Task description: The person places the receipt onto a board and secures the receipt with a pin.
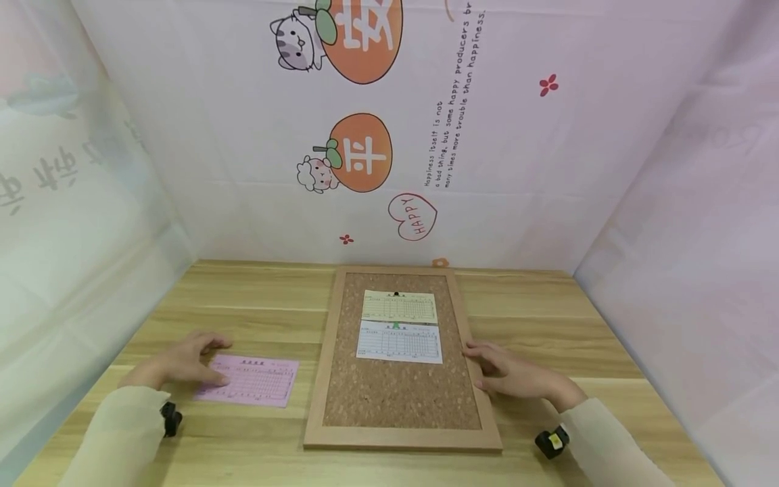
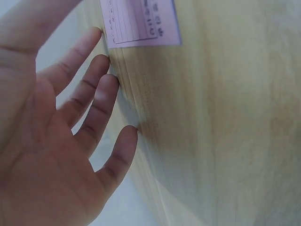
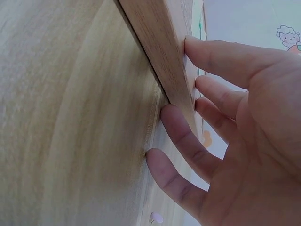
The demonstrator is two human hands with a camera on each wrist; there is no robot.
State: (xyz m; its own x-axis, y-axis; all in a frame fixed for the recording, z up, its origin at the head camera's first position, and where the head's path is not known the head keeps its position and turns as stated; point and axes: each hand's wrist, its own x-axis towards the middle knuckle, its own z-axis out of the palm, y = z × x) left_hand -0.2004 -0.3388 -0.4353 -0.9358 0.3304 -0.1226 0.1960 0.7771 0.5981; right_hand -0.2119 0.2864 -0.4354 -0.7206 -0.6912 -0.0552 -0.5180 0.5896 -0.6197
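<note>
through the head camera i watch the left hand over the left end of a pink slip, its fingers spread apart and gripping nothing; the thumb lies over the slip, though i cannot tell whether it touches. the slip lies flat on the wooden table, just beside the left edge of a framed cork board. on my other side, the right hand has its fingers apart too, some fingertips touching the right side of the board's frame. on the cork i see a yellow slip with a white slip right below it, a small black piece at the yellow one's top edge and a green piece at the white one's.
</note>
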